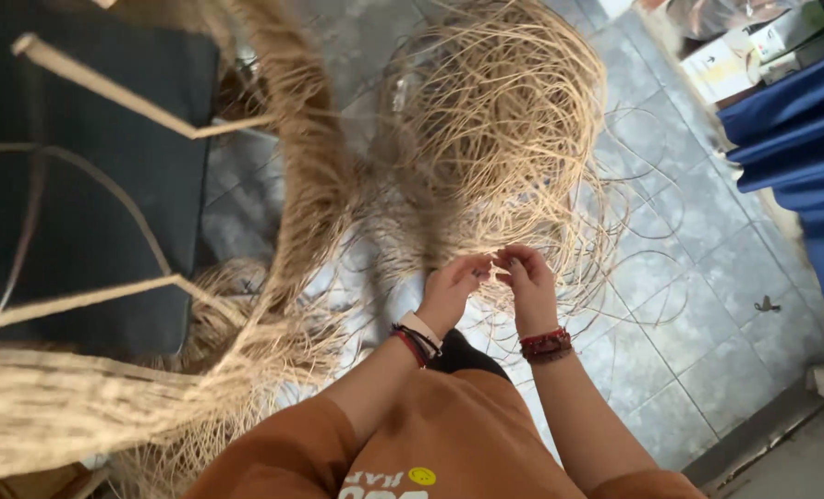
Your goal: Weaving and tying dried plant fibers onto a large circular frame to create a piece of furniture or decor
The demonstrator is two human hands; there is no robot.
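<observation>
1. Orange-sleeved arms nearest the lens, both reaching forward and down; wrists banded, the left one (418,337) in pale and dark bands, the right one (546,344) in red beads.
2. Tangled mass of pale rattan strands (495,120), lying just beyond and above both grips; loops spill rightward over the grey tiled floor (698,305).
3. Thicker fibre bundle (301,185), well left of the grips, long axis running from far to near, fraying at its near end.
4. Left hand (451,291) and right hand (526,282), side by side and equally near the mass; fingertips meet on thin strands at its near edge. Both grips pinched shut on strands, whose run from the pinch leads away, up into the mass.
5. Blue cloth (800,139), far right.
</observation>
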